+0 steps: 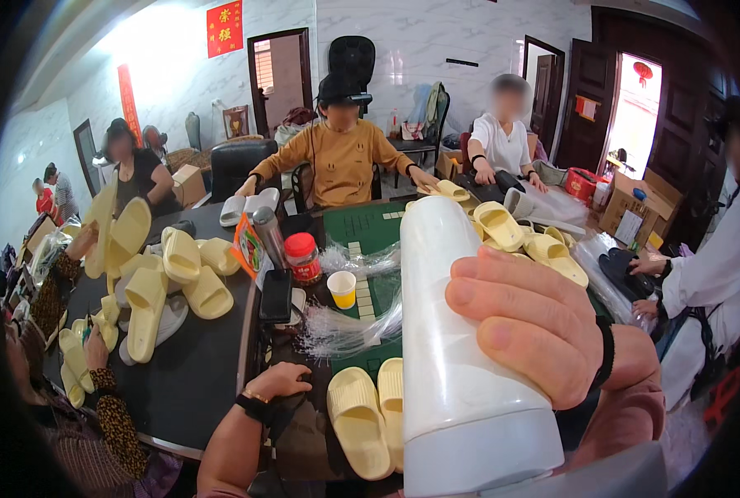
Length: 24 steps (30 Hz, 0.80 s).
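My right hand (536, 324) is wrapped round a large white bottle (461, 315), held up close in front of me and covering the middle right of the view. A pale grey band runs round its near end. My left hand (279, 380) rests on the dark table edge with its fingers loosely bent and nothing visible in them; a dark watch is on that wrist. Just right of it lies a pair of pale yellow slippers (357, 423), the right one partly hidden by the bottle. Beyond stand a yellow and white paper cup (342, 290) and a bundle of clear plastic strands (345, 332).
A red-lidded jar (302, 257), a metal flask (269, 232) and a black phone (276, 295) stand at centre left. Yellow slippers (146, 307) pile on the black table, where a co-worker's hands (96, 347) work. Other people sit across and stand right, by a cardboard box (640, 207).
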Each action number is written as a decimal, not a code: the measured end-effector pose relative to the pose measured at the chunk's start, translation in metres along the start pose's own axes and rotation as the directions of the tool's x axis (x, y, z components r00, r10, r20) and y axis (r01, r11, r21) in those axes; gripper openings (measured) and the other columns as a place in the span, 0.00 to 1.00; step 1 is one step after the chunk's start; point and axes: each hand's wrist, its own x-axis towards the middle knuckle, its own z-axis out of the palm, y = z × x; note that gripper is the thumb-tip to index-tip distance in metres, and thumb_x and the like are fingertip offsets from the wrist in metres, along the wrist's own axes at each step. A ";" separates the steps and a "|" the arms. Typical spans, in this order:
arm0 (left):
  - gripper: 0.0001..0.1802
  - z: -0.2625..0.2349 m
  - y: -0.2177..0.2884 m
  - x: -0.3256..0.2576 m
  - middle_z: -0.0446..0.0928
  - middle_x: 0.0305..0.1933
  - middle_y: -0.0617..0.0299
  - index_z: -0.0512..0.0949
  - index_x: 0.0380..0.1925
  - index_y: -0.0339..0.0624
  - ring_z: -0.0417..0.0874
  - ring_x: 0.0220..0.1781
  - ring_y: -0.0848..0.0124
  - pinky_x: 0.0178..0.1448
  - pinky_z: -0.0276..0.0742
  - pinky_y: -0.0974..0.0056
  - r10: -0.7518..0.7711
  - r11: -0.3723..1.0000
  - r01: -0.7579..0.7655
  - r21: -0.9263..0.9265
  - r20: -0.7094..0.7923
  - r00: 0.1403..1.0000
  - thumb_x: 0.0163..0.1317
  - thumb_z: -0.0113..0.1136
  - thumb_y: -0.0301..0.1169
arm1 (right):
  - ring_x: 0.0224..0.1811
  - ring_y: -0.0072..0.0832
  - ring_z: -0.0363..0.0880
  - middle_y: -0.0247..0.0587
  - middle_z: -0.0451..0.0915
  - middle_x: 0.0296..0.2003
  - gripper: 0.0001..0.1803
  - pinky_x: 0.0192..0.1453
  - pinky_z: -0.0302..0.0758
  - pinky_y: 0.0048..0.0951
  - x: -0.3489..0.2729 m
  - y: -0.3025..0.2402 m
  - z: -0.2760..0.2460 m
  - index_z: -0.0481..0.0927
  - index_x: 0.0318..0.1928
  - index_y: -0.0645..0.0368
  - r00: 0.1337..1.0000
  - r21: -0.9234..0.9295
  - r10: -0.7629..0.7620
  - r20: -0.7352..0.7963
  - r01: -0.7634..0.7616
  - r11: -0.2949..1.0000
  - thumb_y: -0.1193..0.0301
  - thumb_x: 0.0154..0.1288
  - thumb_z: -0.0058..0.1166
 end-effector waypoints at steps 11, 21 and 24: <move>0.30 -0.018 0.031 -0.005 0.81 0.50 0.46 0.78 0.55 0.42 0.80 0.54 0.48 0.58 0.75 0.52 -0.111 0.989 0.108 0.106 0.017 0.994 0.58 0.62 0.50 | 0.44 0.52 0.84 0.60 0.82 0.43 0.22 0.50 0.83 0.50 0.006 0.003 -0.005 0.69 0.47 0.65 0.999 -0.026 -0.032 -0.009 0.031 0.999 0.66 0.60 0.64; 0.29 -0.016 0.031 -0.007 0.82 0.49 0.45 0.78 0.55 0.42 0.81 0.52 0.49 0.57 0.76 0.53 -0.087 0.990 0.086 0.114 0.004 0.996 0.58 0.63 0.48 | 0.45 0.52 0.83 0.61 0.82 0.44 0.23 0.51 0.83 0.51 0.006 -0.001 -0.010 0.68 0.48 0.66 0.999 -0.020 -0.034 0.023 0.034 0.999 0.67 0.60 0.64; 0.29 -0.019 0.035 -0.010 0.82 0.49 0.44 0.78 0.54 0.41 0.81 0.52 0.48 0.57 0.76 0.52 -0.106 0.992 0.099 0.078 0.085 0.991 0.58 0.63 0.47 | 0.45 0.53 0.83 0.61 0.81 0.45 0.23 0.50 0.82 0.51 0.000 -0.003 -0.011 0.68 0.49 0.66 0.996 0.035 -0.001 0.088 -0.002 0.999 0.68 0.60 0.63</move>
